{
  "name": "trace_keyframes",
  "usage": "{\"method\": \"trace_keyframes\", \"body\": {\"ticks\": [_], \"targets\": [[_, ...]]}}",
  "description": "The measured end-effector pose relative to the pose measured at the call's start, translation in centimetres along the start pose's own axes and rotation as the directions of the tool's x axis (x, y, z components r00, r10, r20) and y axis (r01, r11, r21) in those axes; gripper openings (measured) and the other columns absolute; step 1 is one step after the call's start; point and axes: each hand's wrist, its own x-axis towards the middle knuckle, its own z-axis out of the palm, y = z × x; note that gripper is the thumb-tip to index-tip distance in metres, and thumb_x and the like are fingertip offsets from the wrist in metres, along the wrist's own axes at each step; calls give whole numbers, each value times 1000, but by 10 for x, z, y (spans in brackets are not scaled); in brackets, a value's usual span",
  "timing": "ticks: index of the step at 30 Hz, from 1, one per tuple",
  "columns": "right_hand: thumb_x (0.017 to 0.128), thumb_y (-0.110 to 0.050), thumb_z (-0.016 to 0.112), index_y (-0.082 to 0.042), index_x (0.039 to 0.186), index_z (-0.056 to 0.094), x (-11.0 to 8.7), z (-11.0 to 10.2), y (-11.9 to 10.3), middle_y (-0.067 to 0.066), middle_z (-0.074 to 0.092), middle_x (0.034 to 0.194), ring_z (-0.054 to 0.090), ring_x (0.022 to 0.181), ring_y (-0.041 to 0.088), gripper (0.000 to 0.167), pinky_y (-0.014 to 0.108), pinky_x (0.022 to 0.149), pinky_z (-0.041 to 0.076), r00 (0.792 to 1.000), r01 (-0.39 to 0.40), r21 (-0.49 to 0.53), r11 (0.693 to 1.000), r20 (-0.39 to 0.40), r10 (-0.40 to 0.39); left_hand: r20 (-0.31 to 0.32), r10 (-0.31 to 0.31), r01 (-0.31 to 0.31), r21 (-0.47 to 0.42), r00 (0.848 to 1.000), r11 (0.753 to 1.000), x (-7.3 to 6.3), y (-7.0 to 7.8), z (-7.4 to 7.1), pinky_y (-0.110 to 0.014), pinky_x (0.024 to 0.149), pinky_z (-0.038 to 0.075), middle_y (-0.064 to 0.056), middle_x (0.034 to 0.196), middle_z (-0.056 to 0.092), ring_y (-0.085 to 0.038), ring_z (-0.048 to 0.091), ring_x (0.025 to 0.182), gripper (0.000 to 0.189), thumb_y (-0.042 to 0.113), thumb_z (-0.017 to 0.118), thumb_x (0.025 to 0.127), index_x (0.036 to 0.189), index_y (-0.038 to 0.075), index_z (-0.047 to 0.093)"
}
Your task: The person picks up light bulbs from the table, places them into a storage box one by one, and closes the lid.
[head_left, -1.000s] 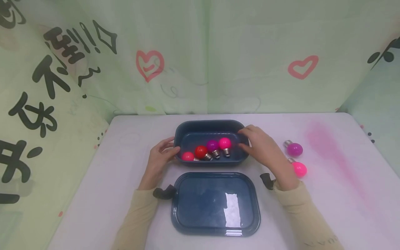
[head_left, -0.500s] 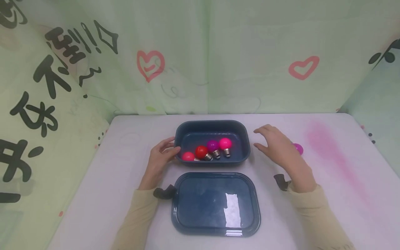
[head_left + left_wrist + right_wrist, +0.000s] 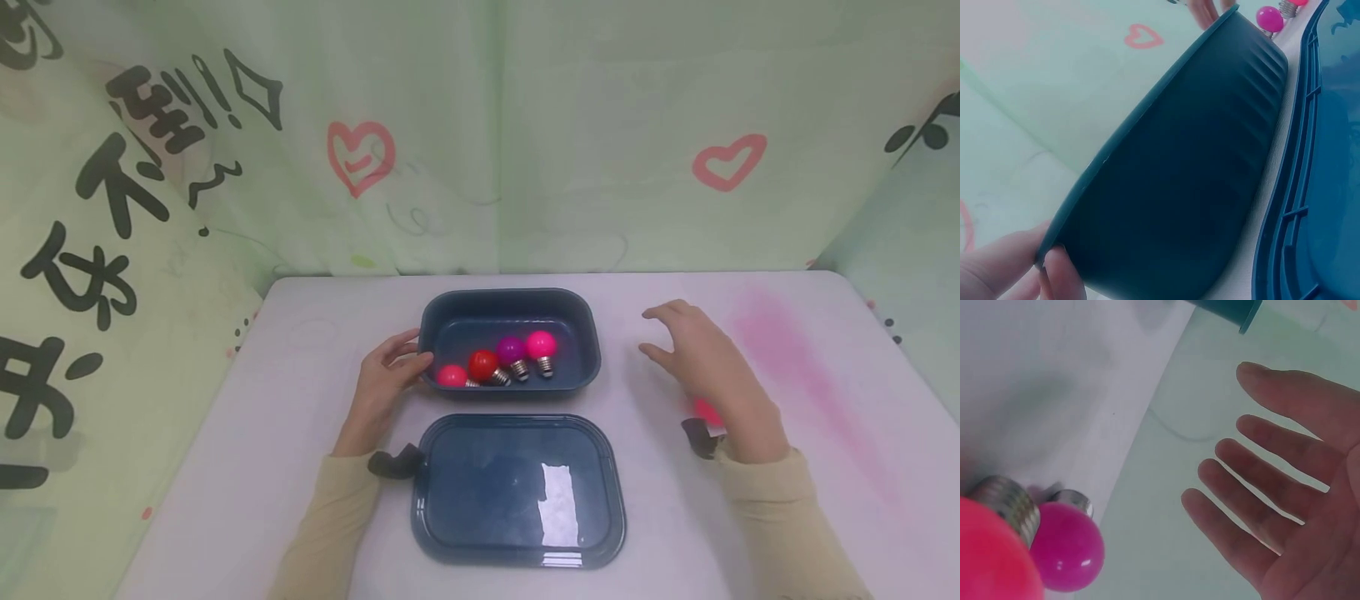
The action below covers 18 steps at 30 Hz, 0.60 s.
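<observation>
My left hand [image 3: 390, 379] pinches the left rim of a dark blue plastic box [image 3: 510, 307], its thumb and fingers on either side of the rim in the left wrist view. Inside, several light bulbs lie along the near side: a pinkish-red one [image 3: 451, 376], a red one [image 3: 483, 363], a purple one [image 3: 512, 348] and a pink one [image 3: 541, 343]. Right of the box, my right hand [image 3: 701, 354] hovers with fingers spread and nothing in it. Beneath it, a pink bulb [image 3: 991, 556] and a purple bulb [image 3: 1067, 547] lie on the table, mostly hidden in the head view.
In front of the box, a matching blue lid [image 3: 487, 492] lies flat on the white table [image 3: 247, 467]. A pink stain [image 3: 810, 375] marks the table's right part. Pale green curtains [image 3: 570, 167] with drawn hearts and black lettering hang behind and at the sides.
My right hand has left the box's right rim and moved rightward over the two loose bulbs, covering most of them. My left hand, the box and the lid have stayed put.
</observation>
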Motion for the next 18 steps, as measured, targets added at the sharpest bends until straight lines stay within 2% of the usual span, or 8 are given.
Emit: {"method": "trace_keyframes", "body": {"ticks": [6,13,18], "targets": [[89,-11,69,11,127,55,-2,-1,11,31,53,125,48,118,48,46,61,103,38,999,-33,0,999,35,33,3,4,-4,4,1000,1000,0,0,0,-26,81,57,-12,124,59,-17,64,101,52,19,78,86,135,16,60],[91,-12,66,14,130,51,-4,-4,23,35,49,127,52,107,48,49,62,97,42,991,-93,10,996,94,92,6,2,-2,4,1000,1000,0,-1,-1,-26,82,56,-12,125,59,-18,64,103,52,20,78,86,134,16,60],[91,-13,65,15,130,50,-7,-6,32,36,47,128,48,113,50,50,65,100,38,984,-135,-4,991,119,134,7,-1,0,12,1000,1000,-1,-1,0,-26,83,57,-11,126,58,-19,64,104,52,20,78,86,135,17,59]]}}
